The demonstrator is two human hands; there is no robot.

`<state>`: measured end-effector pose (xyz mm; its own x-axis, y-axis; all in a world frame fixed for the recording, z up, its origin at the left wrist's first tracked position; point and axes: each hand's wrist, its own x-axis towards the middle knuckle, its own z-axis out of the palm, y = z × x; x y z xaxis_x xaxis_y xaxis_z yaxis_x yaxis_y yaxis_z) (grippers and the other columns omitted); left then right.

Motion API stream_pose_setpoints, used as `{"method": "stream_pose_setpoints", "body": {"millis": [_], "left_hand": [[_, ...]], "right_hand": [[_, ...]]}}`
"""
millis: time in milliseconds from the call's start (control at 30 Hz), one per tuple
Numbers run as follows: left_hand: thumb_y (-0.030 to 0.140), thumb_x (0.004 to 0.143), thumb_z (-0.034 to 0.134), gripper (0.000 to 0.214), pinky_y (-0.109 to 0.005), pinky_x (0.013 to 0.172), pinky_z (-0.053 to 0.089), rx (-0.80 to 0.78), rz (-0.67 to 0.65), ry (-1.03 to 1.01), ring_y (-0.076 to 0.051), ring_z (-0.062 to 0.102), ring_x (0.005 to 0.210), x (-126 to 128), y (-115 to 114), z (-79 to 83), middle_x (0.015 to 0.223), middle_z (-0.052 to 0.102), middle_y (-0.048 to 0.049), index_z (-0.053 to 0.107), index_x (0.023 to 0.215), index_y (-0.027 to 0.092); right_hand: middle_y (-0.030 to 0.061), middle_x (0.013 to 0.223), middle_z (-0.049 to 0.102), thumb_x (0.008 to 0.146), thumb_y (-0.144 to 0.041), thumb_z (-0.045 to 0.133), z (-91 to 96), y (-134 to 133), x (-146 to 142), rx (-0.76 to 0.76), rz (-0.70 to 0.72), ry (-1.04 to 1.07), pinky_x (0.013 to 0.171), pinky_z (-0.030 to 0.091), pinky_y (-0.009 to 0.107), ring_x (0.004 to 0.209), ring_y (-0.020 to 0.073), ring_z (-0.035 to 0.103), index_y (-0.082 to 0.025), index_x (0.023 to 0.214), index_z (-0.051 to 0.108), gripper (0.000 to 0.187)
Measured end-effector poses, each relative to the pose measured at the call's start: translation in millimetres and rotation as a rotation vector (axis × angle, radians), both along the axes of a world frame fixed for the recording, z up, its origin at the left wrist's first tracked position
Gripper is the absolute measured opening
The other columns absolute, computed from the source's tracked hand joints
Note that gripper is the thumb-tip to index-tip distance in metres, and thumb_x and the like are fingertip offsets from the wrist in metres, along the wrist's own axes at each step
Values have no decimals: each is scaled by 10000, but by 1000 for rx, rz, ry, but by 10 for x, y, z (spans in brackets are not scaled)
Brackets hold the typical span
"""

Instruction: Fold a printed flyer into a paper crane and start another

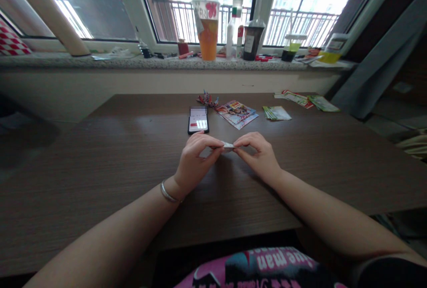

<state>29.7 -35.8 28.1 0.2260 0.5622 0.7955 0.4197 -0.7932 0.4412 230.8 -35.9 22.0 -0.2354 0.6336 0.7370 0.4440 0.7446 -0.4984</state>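
Observation:
Between my two hands, just above the table, is a small folded piece of paper (228, 146), pale and narrow. My left hand (199, 154), with a silver bangle at the wrist, pinches its left end between thumb and fingers. The right end is pinched the same way by my right hand (257, 154). My fingertips hide both ends of the paper. Right behind my left hand a phone (198, 120) lies with its screen lit. Past the paper are colourful printed sheets (236, 114) in a stack and a small heap of folded red and blue paper pieces (207, 99).
A fan of green-and-white leaflets (276, 113) lies right of the stack, with more leaflets (298, 98) at the far right edge of the brown table (133, 146). On the windowsill (116, 62) stand a tall cup of orange drink (208, 34), a clear bottle (231, 34) and a dark drink cup (252, 41).

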Motion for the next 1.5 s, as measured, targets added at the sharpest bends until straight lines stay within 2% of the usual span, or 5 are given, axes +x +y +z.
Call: {"method": "stream_pose_setpoints", "body": {"millis": [200, 667, 900, 1333, 1500], "left_hand": [[223, 832, 652, 36, -425, 964, 456, -29, 11, -18, -162, 662, 771, 0, -9, -10, 790, 712, -7, 627, 808, 213], [169, 815, 650, 53, -372, 898, 467, 135, 41, 193, -145, 620, 767, -2, 20, -13, 805, 687, -1, 634, 834, 216], [170, 822, 628, 40, -336, 810, 489, 89, 37, 153, -149, 610, 752, -3, 19, -24, 779, 666, -6, 622, 822, 210], [242, 847, 623, 26, -362, 906, 427, 225, 126, 398, -147, 606, 720, 4, 10, -8, 763, 677, 15, 646, 835, 241], [228, 847, 621, 48, -369, 921, 425, 204, 123, 391, -145, 599, 712, 11, 9, -20, 757, 671, 16, 634, 801, 229]], "right_hand": [[35, 842, 706, 821, -233, 661, -17, -7, -10, -79, -48, 57, 726, 504, 340, 824, 192, 619, -229, 867, 683, 51], [5, 823, 714, 823, -164, 639, 29, -14, -5, 31, -4, -95, 844, 475, 373, 824, 179, 634, -247, 816, 662, 86], [8, 846, 703, 801, -166, 653, 1, -2, -9, 12, -3, -92, 844, 469, 373, 837, 182, 627, -238, 845, 644, 85], [17, 842, 680, 806, -182, 647, 19, -39, -27, 61, -33, -174, 827, 483, 364, 858, 189, 600, -254, 814, 650, 72], [24, 844, 682, 800, -174, 644, 37, -54, -34, 47, -6, -156, 832, 486, 365, 857, 189, 602, -240, 823, 631, 71]]}}
